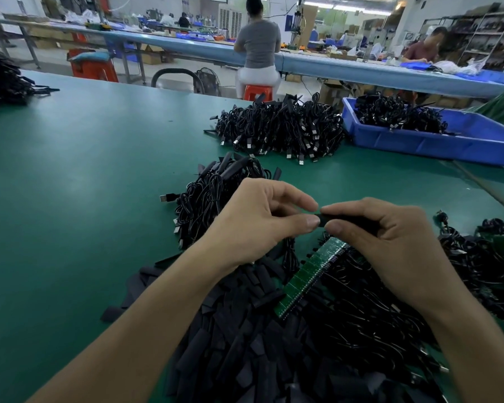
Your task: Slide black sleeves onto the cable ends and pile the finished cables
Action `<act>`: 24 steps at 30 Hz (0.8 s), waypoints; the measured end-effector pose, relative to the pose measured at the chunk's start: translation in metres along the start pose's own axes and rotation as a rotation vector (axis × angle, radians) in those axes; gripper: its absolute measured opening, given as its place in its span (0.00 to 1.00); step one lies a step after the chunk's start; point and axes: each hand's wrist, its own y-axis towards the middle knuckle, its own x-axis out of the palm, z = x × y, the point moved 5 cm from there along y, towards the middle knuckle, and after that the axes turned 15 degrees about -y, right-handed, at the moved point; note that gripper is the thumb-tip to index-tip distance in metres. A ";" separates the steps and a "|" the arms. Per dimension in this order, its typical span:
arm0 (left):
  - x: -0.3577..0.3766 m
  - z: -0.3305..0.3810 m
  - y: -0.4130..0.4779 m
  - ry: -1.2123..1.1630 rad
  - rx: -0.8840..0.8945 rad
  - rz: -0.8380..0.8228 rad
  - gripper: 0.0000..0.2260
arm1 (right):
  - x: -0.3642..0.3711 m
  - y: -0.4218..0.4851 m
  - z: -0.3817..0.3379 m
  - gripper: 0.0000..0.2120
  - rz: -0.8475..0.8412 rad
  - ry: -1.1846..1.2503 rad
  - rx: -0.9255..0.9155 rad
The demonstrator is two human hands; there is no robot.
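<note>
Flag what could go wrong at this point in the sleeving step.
1. The black sleeve is pinched only by fingertips between left hand and right hand; it could slip into the loose sleeve heap below.
2. The green circuit strip lies right under the hands and might get knocked.
3. The cable dangling from the left hand could snag the nearby cable pile.

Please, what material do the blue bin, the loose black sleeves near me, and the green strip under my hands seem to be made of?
Blue bin: probably moulded plastic, with a smooth, slightly glossy wall and rounded rim.
Black sleeves: look like matte, flexible plastic or rubber tubing, pressed flat; which one is unclear.
Green strip: looks like circuit board, rigid and flat, with a row of small metallic pads along one edge.
</note>
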 end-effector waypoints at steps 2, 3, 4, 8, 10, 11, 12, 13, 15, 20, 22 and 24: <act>0.001 0.001 -0.001 0.023 0.016 -0.009 0.08 | 0.003 0.000 -0.001 0.12 0.000 0.046 -0.009; 0.001 0.002 -0.001 0.034 0.027 -0.003 0.08 | 0.004 -0.001 -0.001 0.11 0.009 0.069 -0.012; 0.001 0.002 -0.001 0.044 0.033 0.009 0.07 | 0.004 -0.001 -0.001 0.10 0.023 0.085 -0.016; 0.000 0.001 -0.002 0.173 0.041 0.061 0.08 | 0.001 -0.003 -0.001 0.10 0.090 0.100 -0.016; 0.002 0.000 -0.002 0.196 0.007 0.042 0.10 | 0.000 -0.003 0.001 0.09 0.099 0.102 -0.004; 0.003 0.000 -0.002 0.183 -0.010 0.025 0.11 | 0.000 -0.003 0.002 0.09 0.101 0.103 -0.001; 0.004 0.000 -0.002 0.170 -0.017 0.009 0.11 | 0.000 -0.003 0.003 0.08 0.104 0.108 0.001; 0.004 0.001 -0.001 0.159 -0.019 -0.004 0.11 | 0.000 -0.002 0.003 0.08 0.110 0.120 0.005; 0.004 0.002 -0.001 0.122 -0.027 -0.022 0.09 | -0.002 -0.002 0.004 0.07 0.128 0.153 0.017; 0.004 -0.001 0.000 0.041 -0.091 -0.009 0.14 | -0.001 -0.002 0.003 0.06 0.146 0.179 0.021; 0.004 -0.001 0.000 0.027 -0.105 -0.006 0.14 | 0.001 -0.002 0.001 0.06 0.140 0.170 0.016; 0.003 -0.001 0.000 0.002 -0.106 -0.003 0.13 | 0.001 -0.003 0.000 0.06 0.140 0.162 0.011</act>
